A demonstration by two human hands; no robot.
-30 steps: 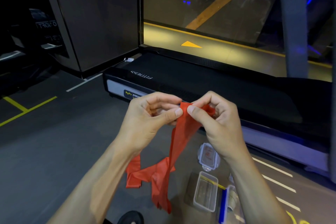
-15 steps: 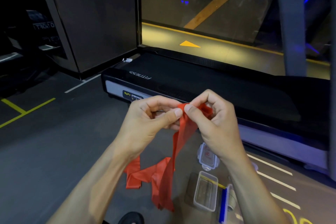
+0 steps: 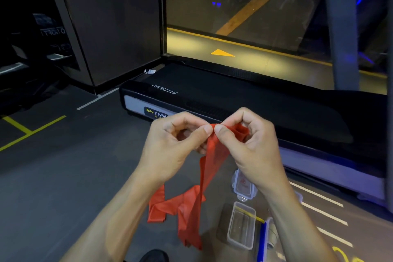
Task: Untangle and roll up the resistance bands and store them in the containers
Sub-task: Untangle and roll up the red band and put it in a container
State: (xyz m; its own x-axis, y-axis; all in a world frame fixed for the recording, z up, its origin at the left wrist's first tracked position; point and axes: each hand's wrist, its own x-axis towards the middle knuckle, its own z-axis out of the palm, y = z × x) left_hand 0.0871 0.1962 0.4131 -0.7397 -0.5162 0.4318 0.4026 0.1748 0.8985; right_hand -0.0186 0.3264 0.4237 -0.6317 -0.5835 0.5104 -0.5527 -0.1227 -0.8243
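Standing over a dark grey, matte floor, you have the toe of a black shoe (image 3: pixel 154 256) at the bottom edge of the view. Just beyond it the lower end of the red resistance band (image 3: pixel 191 208) lies crumpled on the floor, thin and flat, with soft folds. To its right sits an open clear plastic container (image 3: pixel 241 225), rectangular with rounded corners; a blue-edged lid (image 3: pixel 262 240) lies just beside it, and a second clear container (image 3: pixel 243 185) with clip latches rests slightly farther away, partly behind your right wrist. White and yellow painted lines mark the floor to the right of them.

Higher up, your left hand (image 3: pixel 172 147) and right hand (image 3: pixel 253 147) meet at the band's top end. Both have fingers curled, each pinching the band between thumb and forefinger, thumb tips almost touching. The bunched end of the band sits inside your right hand's curled fingers, and the rest hangs down between your forearms to the floor.

Open floor lies to your left, crossed by yellow and white lines. Directly ahead, a low black treadmill deck (image 3: pixel 234 100) with a silver side panel bounds the space, lettered "FITNESS" and "BODY STRONG". Behind it a glass pane (image 3: pixel 244 17) shows a lit yellow strip with an orange triangle. A dark panel wall (image 3: pixel 110 27) stands to the far left, and a grey post (image 3: pixel 340 27) to the far right.
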